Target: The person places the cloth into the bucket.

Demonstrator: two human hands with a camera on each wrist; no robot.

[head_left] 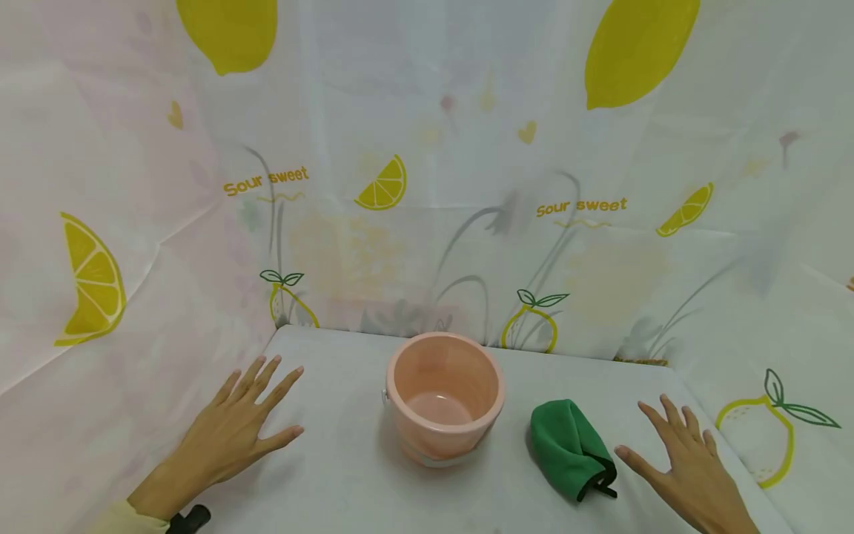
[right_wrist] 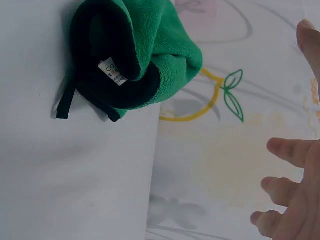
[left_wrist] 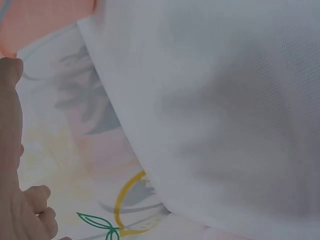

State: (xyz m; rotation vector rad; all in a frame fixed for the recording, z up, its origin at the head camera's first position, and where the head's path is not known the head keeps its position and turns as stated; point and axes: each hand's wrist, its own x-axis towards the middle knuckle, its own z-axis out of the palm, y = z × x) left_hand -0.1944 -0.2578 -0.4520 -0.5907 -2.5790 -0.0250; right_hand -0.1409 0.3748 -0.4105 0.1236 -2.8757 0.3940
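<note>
Fingers spread, my left hand hovers over the left side of the table, touching nothing. A pink bucket stands upright at the middle of the table, with its open top showing nothing inside; part of its side appears in the left wrist view. Right of it lies a crumpled green fleecy cloth with black edging. In the right wrist view, the cloth shows a dark fold, a small white label and a black strap end. My right hand, fingers also spread, is just right of the cloth and holds nothing.
A white-covered table bears these things. Behind it and at both sides hang sheets printed with lemons and lettering. By my left sleeve a black object shows at the wrist.
</note>
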